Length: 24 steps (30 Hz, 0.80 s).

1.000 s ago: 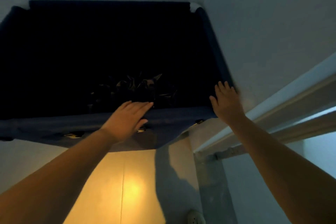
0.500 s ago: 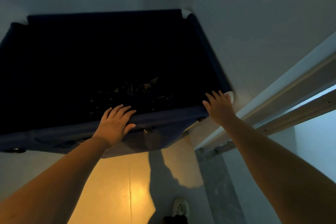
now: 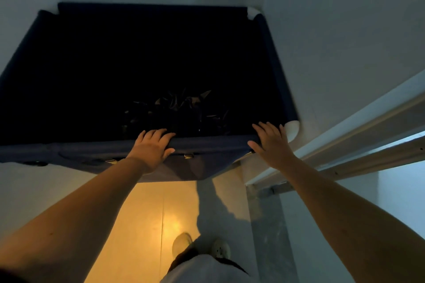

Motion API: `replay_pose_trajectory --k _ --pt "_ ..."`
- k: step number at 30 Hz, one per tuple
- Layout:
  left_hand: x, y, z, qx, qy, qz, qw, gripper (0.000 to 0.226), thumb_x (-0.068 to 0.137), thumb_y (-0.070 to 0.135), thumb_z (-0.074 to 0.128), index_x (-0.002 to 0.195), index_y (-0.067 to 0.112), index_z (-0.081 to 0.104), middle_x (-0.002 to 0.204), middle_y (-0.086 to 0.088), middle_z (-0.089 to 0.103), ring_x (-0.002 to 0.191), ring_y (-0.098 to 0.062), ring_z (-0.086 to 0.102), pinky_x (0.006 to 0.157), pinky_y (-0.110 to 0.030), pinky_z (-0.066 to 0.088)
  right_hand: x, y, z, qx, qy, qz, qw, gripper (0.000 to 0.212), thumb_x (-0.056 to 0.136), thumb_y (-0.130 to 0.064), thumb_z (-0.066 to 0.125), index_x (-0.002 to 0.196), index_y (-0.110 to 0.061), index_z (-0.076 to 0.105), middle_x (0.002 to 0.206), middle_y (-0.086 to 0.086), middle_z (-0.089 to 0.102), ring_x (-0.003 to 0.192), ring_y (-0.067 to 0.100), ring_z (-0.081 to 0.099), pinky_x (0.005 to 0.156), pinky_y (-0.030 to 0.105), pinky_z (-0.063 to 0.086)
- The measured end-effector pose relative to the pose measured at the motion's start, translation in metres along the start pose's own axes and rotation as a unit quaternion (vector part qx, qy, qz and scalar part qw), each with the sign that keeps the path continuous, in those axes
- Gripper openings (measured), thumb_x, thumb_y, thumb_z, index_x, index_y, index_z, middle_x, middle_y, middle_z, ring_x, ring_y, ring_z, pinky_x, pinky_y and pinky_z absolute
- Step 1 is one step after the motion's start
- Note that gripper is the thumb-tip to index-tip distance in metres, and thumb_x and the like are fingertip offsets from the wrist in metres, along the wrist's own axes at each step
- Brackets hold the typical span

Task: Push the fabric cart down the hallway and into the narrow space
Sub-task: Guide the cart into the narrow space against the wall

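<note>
The dark blue fabric cart (image 3: 213,142) fills the upper middle of the head view, its far edge close to the back wall. Its inside is almost black, with a dim crumpled dark bag low down. My left hand (image 3: 151,147) lies flat over the near rim, fingers curled onto the fabric. My right hand (image 3: 272,142) presses palm-down on the near right end of that rim, fingers spread, beside the white rounded corner cap (image 3: 292,128). Both arms are stretched out straight.
Pale walls close in on the left, back and right (image 3: 345,37) of the cart. A sliding-door track and frame (image 3: 345,145) run diagonally at right. Yellow-lit floor tiles (image 3: 149,225) lie below, with my two shoes (image 3: 181,242) near the bottom.
The cart has rolled away from me toward the back wall. My hands have stayed on the near rim, the left one settling flatter on it. My feet have stepped into view.
</note>
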State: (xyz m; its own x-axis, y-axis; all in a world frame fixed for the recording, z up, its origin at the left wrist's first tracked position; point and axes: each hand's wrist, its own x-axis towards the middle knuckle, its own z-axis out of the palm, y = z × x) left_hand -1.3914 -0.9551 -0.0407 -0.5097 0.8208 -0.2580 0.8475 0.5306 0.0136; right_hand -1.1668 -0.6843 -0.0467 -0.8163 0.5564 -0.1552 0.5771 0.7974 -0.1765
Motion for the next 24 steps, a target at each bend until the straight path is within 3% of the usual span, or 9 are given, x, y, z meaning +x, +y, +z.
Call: replay_pose_trajectory --k 8,13,17,24 --pt "0.002 0.004 -0.009 -0.002 -0.044 0.020 0.999 0.050 0.099 0.045 0.028 0.144 0.023 0.019 0.150 -0.007 0.027 0.136 -0.028 0.025 0.114 -0.044 0.018 0.004 -0.001 -0.001 0.011 -0.032 0.030 0.999 0.050 0.091 -0.050 0.044 0.132 -0.023 0.046 0.146 0.005 0.041 0.139 0.025 0.029 0.117 0.050 0.010" --pt "0.004 0.001 -0.005 -0.011 -0.026 0.036 0.999 0.051 0.100 0.043 0.028 0.145 0.022 0.017 0.152 -0.005 0.025 0.139 -0.028 0.017 0.115 -0.044 0.014 0.007 -0.005 0.001 0.011 0.011 0.051 0.999 0.039 0.094 -0.039 0.041 0.129 -0.022 0.050 0.142 0.005 0.046 0.137 0.025 0.032 0.117 0.050 0.014" --pt "0.004 -0.001 -0.004 -0.022 -0.026 0.043 0.998 0.052 0.100 0.042 0.029 0.145 0.022 0.017 0.152 -0.005 0.024 0.140 -0.027 0.015 0.115 -0.044 0.014 0.005 -0.008 0.003 -0.028 -0.012 0.057 0.998 0.043 0.098 -0.034 0.034 0.136 -0.015 0.043 0.146 0.010 0.042 0.141 0.030 0.025 0.116 0.053 0.014" --pt "0.004 -0.006 -0.005 -0.038 -0.019 0.063 0.997 0.050 0.100 0.041 0.029 0.145 0.020 0.020 0.152 -0.004 0.027 0.141 -0.026 0.016 0.114 -0.041 0.016 -0.001 -0.027 0.001 0.013 0.004 0.119 0.993 0.051 0.099 -0.033 0.033 0.141 -0.004 0.034 0.148 0.015 0.039 0.143 0.034 0.021 0.117 0.049 0.012"
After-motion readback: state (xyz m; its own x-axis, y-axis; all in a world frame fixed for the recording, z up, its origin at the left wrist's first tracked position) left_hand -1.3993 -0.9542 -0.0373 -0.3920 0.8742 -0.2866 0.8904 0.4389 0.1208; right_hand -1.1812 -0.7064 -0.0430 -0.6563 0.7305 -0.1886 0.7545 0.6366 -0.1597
